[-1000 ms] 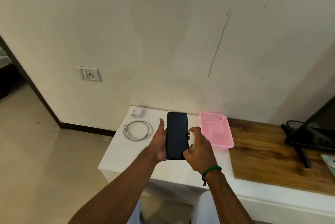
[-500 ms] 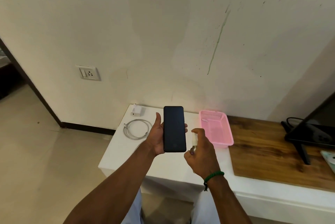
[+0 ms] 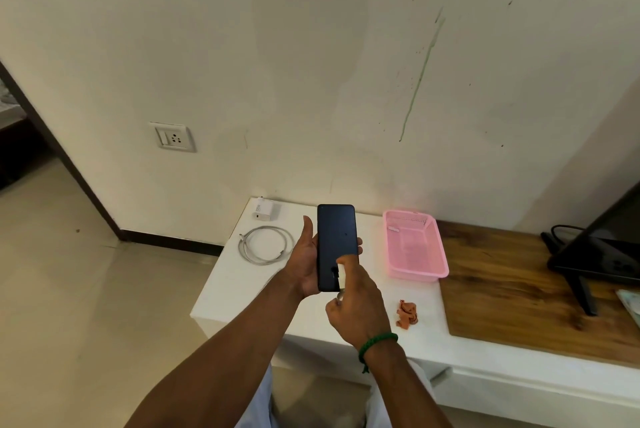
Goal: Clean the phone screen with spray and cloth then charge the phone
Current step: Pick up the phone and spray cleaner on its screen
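Observation:
My left hand [image 3: 306, 265] holds a black phone [image 3: 336, 237] upright, dark screen towards me, above the white table [image 3: 242, 289]. My right hand [image 3: 356, 303] grips a small spray bottle [image 3: 341, 275], mostly hidden in the fist, with its nozzle just in front of the lower screen and my index finger on top. A crumpled orange cloth [image 3: 408, 313] lies on the table to the right of my right hand. A coiled white cable [image 3: 265, 245] and a white charger plug [image 3: 265, 211] lie at the table's back left. A wall socket [image 3: 175, 137] sits on the wall to the left.
A pink plastic basket [image 3: 415, 247] stands behind the cloth on the table. To the right lies a wooden board [image 3: 512, 292] with a dark screen on a stand [image 3: 595, 254]. The table's front edge runs just before my forearms.
My right hand has moved the spray bottle left and up onto the lower part of the screen. The orange cloth, hidden before behind that hand, now shows on the table.

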`<state>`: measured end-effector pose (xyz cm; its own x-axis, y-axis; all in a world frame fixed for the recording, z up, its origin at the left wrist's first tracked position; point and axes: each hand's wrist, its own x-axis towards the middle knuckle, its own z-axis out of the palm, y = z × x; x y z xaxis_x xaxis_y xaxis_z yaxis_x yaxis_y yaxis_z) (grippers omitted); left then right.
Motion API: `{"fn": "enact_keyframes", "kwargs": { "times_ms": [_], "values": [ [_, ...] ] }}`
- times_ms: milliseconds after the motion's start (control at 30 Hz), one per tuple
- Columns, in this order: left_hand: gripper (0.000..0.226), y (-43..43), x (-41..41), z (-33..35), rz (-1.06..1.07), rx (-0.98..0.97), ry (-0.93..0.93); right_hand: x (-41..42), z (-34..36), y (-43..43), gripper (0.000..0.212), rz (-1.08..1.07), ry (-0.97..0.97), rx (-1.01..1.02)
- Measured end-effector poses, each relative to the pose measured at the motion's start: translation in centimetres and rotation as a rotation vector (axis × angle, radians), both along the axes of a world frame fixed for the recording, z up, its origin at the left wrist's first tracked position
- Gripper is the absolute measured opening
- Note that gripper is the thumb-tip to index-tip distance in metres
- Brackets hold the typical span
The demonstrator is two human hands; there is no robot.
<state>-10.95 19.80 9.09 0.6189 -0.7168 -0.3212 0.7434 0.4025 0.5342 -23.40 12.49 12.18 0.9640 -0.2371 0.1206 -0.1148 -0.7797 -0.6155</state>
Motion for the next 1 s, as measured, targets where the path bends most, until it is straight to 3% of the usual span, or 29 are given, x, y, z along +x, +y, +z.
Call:
{"fn": "enact_keyframes", "kwargs": {
  "times_ms": [433,667,1000],
  "values": [
    [0.086,0.1,-0.3,-0.4,-0.001,0.127,-0.006,1.4,1.8,-1.4,0.059,-0.017,-0.052,-0.015],
    [0.082,-0.1,-1.3,-0.2,-0.028,0.125,0.018,5.0,4.1,-2.5,0.05,-0.01,-0.093,-0.035],
    [0.089,0.0,-2.3,0.2,-0.07,0.09,0.078,6.9,3.5,-2.2,0.044,0.011,0.025,-0.015]
  ]
}}
